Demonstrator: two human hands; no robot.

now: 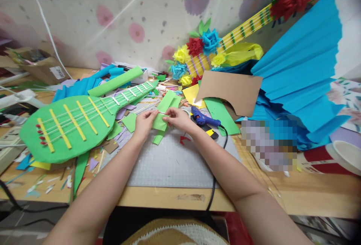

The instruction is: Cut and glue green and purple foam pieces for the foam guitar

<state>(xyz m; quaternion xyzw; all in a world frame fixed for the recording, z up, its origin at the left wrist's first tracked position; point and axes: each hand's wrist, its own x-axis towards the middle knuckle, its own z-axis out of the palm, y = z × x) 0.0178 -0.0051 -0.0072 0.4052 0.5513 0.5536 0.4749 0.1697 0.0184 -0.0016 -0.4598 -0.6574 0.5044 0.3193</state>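
My left hand point(144, 122) and my right hand point(178, 118) are both closed in a pinch on a folded green paper strip point(163, 115) above the grey cutting mat point(175, 162). Between the two thumbs a thin pale stick or wire lies across the strip. The strip's far end reaches towards the neck of the green paper guitar point(70, 124), which lies to the left of my left hand with yellow frets and white strings. A blue glue gun point(203, 118) rests just right of my right hand, its black cord running over the table's front edge.
A brown cardboard piece point(234, 89), pleated blue paper point(304, 79) and a red-and-white cup point(332, 158) fill the right. A yellow paper guitar with paper flowers point(197, 55) leans at the back. Paper scraps litter the left; a cardboard box point(42, 66) stands far left.
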